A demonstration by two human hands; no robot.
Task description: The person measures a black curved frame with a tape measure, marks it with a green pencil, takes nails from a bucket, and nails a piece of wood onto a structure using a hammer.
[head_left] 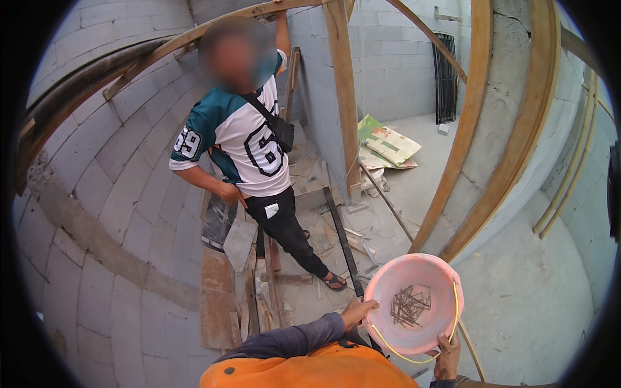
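Note:
A pink plastic bucket [388, 281] with a thin yellow handle [396, 351] is held up in front of me, tilted so that its inside shows. Several nails [410, 306] lie in a loose heap on its bottom. On the bucket's left rim my left hand [358, 313] is closed, thumb over the edge. My right hand [447, 357] grips the lower right side, near the handle; some of its fingers are hidden behind the bucket.
A person [249, 142] stands ahead on the left, one arm raised to a wooden beam. Boards [252, 304] and scraps litter the floor around their feet. A concrete column [495, 97] in timber formwork rises on the right. Flattened sacks [391, 143] lie farther back.

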